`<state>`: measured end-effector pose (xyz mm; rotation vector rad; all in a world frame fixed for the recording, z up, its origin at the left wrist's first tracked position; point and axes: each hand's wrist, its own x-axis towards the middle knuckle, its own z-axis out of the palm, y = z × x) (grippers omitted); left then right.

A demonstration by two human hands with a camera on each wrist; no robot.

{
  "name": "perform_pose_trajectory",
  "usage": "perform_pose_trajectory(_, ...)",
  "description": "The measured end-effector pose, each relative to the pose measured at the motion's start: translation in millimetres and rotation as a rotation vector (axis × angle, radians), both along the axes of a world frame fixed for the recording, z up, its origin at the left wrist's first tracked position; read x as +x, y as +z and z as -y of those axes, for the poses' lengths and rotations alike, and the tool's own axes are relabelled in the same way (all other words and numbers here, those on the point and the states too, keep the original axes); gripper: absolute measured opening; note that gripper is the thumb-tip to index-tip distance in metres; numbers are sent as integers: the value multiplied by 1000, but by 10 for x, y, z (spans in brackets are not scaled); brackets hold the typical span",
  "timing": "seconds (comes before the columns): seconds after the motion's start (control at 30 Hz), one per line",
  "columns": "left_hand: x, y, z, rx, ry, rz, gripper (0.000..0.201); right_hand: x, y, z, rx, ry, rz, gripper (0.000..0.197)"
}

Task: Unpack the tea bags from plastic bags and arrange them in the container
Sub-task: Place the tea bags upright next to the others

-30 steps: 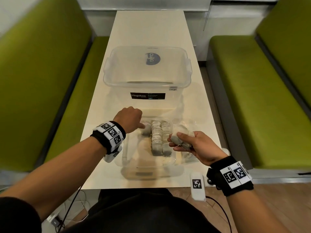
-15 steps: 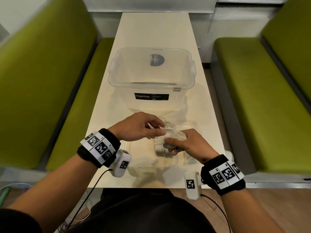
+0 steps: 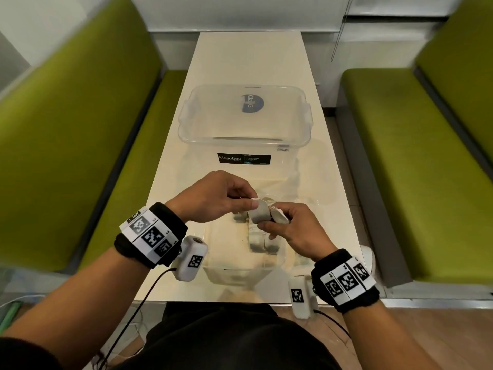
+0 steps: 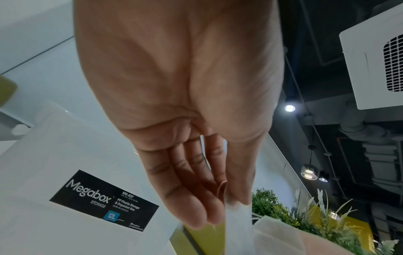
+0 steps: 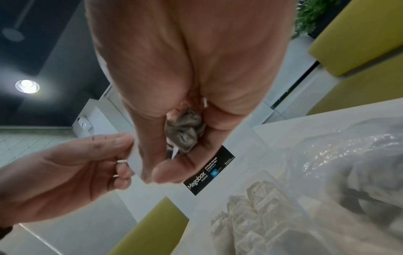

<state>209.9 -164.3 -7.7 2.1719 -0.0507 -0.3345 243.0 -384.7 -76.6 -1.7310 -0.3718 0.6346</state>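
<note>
- Head view: a large clear Megabox tub [image 3: 244, 116] stands mid-counter [image 3: 170, 182]; a small clear container [image 3: 240, 252] with tea bags in rows sits below the raised hands. The left hand [image 3: 213, 198] and right hand [image 3: 290, 231] meet above it, both pinching a tea bag [image 3: 260, 213].
- Left wrist view: fingers [image 4: 196, 198] extended together, thumb pressing white paper [image 4: 237, 222].
- Right wrist view: the grip clasps a bunched tea bag [image 5: 185, 131]; a plastic bag [image 5: 348, 155] lies beside the container.

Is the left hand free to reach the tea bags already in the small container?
Probably not yet: the left hand pinches the tea bag held by the right hand, though the small container below is open.
</note>
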Motion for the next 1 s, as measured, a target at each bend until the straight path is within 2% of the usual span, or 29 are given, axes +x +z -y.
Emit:
perform_pose_trajectory(0.1,1,3,-12,31,9,9,16,-12,-67,18,12,-21,-51,21)
perform_pose_trajectory(0.2,43,-49,-72,101,34,15,16,4,-141,98,62,-131,-258,19)
perform_pose_trajectory(0.3,107,-207,-140,267,22,30,16,29,-165,206,151,-195,-499,9)
perform_pose_trajectory(0.37,156,-365,-178,382,-17,31,16,37,-162,265,251,-249,-593,29)
perform_pose_trajectory(0.43,210,-540,-218,481,-51,19,15,26,-126,297,329,-283,-638,30)
perform_pose_trajectory(0.53,282,-758,-257,592,-69,-29,12,18,-84,327,373,-298,-665,16)
perform_pose_trajectory(0.67,332,-918,-240,639,-83,-52,12,11,-48,357,298,-207,-609,33)
perform_pose_trajectory(1.0,364,-1068,-154,608,-76,-73,16,12,-17,337,272,-178,-573,39)
